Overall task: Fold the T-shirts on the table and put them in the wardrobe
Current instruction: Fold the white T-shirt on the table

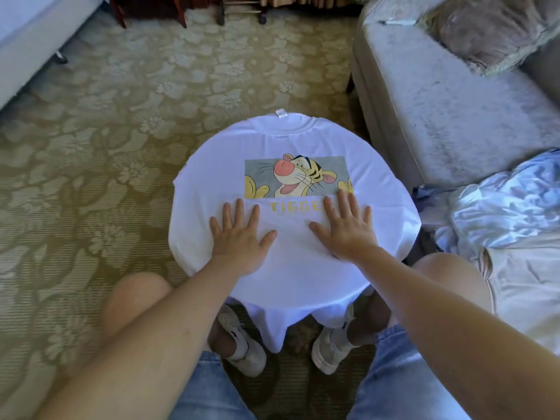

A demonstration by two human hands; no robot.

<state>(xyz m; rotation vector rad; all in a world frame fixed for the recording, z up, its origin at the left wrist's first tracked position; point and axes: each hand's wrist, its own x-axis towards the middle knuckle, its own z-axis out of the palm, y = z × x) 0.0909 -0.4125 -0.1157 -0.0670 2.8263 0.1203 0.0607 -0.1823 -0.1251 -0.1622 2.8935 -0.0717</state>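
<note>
Denim shorts (403, 377) and knees sit closest, under my forearms. Left hand (239, 237) and right hand (345, 231) lie flat, palms down on the white T-shirt (288, 140). Fingers (239, 210) are straight and spread, gripping nothing. The shirt lies print-up, draped over the round counter, collar on the far side, hem hanging toward me. Fingertips flank the yellow lettering (291, 206). Crumpled clothes (500, 207) lie to my right.

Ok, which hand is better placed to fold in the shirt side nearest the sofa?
Probably the right hand: it lies flat on the shirt nearer that edge, while the left hand presses the far half.
</note>
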